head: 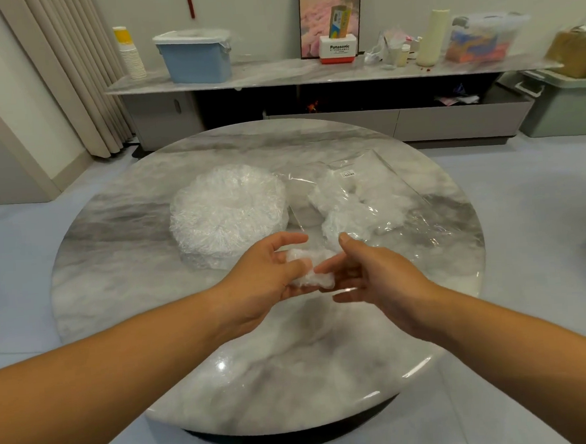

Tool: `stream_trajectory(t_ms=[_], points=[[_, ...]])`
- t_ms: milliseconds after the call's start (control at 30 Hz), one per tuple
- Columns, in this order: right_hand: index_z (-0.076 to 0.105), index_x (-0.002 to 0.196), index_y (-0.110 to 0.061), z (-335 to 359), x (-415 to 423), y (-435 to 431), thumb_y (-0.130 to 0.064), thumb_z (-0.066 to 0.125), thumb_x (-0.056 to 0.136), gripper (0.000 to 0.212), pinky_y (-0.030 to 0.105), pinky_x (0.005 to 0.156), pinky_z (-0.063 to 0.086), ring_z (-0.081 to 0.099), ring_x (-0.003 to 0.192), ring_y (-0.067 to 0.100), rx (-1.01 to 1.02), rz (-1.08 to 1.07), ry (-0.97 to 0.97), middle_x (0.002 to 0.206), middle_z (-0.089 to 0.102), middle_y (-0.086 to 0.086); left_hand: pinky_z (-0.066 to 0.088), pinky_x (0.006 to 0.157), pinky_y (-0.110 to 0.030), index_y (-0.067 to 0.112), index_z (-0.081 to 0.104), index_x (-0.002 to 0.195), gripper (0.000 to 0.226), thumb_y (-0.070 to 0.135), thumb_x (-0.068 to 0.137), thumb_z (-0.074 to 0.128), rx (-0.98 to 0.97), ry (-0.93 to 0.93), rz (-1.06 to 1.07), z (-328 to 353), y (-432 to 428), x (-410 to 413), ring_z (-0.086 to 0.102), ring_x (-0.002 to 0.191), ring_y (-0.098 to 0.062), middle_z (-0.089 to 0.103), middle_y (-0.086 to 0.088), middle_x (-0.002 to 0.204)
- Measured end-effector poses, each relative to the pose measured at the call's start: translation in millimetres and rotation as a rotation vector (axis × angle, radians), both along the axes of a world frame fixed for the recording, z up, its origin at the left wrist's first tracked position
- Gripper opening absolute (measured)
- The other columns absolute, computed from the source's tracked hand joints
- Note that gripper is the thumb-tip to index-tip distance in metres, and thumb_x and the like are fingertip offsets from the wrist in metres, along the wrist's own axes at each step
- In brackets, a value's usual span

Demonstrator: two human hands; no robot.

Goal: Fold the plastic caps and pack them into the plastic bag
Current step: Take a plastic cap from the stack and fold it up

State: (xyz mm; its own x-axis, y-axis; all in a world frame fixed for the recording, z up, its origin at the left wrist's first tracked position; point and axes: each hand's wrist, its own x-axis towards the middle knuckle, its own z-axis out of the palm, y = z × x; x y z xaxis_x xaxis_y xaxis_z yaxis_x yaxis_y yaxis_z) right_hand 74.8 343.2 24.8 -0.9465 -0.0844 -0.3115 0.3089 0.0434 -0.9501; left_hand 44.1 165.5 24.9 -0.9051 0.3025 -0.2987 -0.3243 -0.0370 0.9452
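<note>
Both hands meet just above the round grey desk (293, 359). The left hand (271, 274) grips a small scrunched white cap (313, 270). The right hand (366, 272) has loose, straight fingers touching its end. Behind, on the left, sits a round pile of crinkly clear caps (227, 212). On the right lies a clear bag (385, 178) with white caps inside.

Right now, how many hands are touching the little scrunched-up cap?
2. The left hand pinches the plastic cap with its thumb on top, and the right hand touches the cap's other end. Both are above the marble table.
</note>
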Motion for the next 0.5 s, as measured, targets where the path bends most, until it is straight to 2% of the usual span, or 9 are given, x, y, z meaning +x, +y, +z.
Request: stream_trajectory(t_ms=[67, 133, 200, 267, 333, 400, 500], points=[[0.078, 0.084, -0.01, 6.4, -8.4, 13.1, -0.043, 0.038, 0.107, 0.057, 0.042, 0.089, 0.056, 0.073, 0.083, 0.024, 0.038, -0.113, 0.072, 0.086, 0.077, 0.013, 0.061, 0.084, -0.037, 0.017, 0.061, 0.125, 0.025, 0.017, 0.1, 0.06, -0.044, 0.062, -0.023, 2.5, 12.4, -3.6, 0.07, 0.107, -0.023, 0.068, -0.011, 0.121], [0.076, 0.084, -0.007, 10.7, -20.6, 32.4, -0.044, 0.037, 0.107, 0.059, 0.042, 0.089, 0.058, 0.075, 0.085, 0.029, 0.031, -0.251, 0.12, 0.085, 0.077, 0.014, 0.055, 0.096, -0.035, 0.025, 0.062, 0.124, 0.024, 0.034, 0.103, 0.053, -0.252, 0.214, -0.058, 0.2, 20.9, -9.7, 0.063, 0.114, -0.01, 0.065, 0.003, 0.126], [0.075, 0.084, -0.007, 9.9, -31.4, 56.6, -0.047, 0.036, 0.107, 0.061, 0.041, 0.091, 0.057, 0.074, 0.093, 0.033, 0.024, -0.35, 0.155, 0.086, 0.077, 0.012, 0.041, 0.107, -0.03, 0.031, 0.057, 0.133, 0.034, 0.046, 0.104, 0.046, -0.512, 0.389, -0.17, -7.4, 29.8, -16.1, 0.051, 0.125, -0.005, 0.053, 0.015, 0.136], [0.077, 0.08, -0.013, 3.1, -39.2, 78.0, -0.05, 0.037, 0.106, 0.061, 0.038, 0.094, 0.054, 0.072, 0.099, 0.032, 0.076, -0.407, 0.192, 0.087, 0.078, 0.008, 0.029, 0.116, -0.031, 0.03, 0.052, 0.14, 0.046, 0.053, 0.103, 0.038, -0.719, 0.523, -0.312, -16.8, 42.2, -19.9, 0.036, 0.139, -0.01, 0.042, 0.013, 0.147], [0.077, 0.081, -0.016, -5.3, -44.8, 91.3, -0.05, 0.038, 0.106, 0.058, 0.038, 0.098, 0.052, 0.071, 0.102, 0.03, 0.129, -0.422, 0.211, 0.09, 0.078, 0.007, 0.025, 0.12, -0.035, 0.025, 0.054, 0.14, 0.048, 0.052, 0.103, 0.038, -0.871, 0.608, -0.413, -24.0, 52.9, -21.0, 0.029, 0.145, -0.018, 0.04, 0.004, 0.151], [0.076, 0.086, -0.016, -11.8, -47.5, 97.0, -0.047, 0.038, 0.106, 0.053, 0.038, 0.1, 0.051, 0.071, 0.1, 0.026, 0.177, -0.384, 0.235, 0.094, 0.077, 0.008, 0.029, 0.115, -0.035, 0.023, 0.054, 0.14, 0.047, 0.049, 0.102, 0.044, -1.009, 0.692, -0.461, -30.6, 60.1, -21.5, 0.035, 0.138, -0.022, 0.046, 0.0, 0.142], [0.075, 0.094, -0.015, -20.5, -47.3, 97.8, -0.045, 0.039, 0.107, 0.049, 0.033, 0.094, 0.051, 0.072, 0.095, 0.02, 0.26, -0.298, 0.298, 0.099, 0.075, 0.008, 0.033, 0.11, -0.035, 0.024, 0.056, 0.137, 0.047, 0.05, 0.099, 0.048, -1.097, 0.776, -0.504, -38.4, 63.3, -20.1, 0.039, 0.129, -0.022, 0.048, 0.0, 0.132]])
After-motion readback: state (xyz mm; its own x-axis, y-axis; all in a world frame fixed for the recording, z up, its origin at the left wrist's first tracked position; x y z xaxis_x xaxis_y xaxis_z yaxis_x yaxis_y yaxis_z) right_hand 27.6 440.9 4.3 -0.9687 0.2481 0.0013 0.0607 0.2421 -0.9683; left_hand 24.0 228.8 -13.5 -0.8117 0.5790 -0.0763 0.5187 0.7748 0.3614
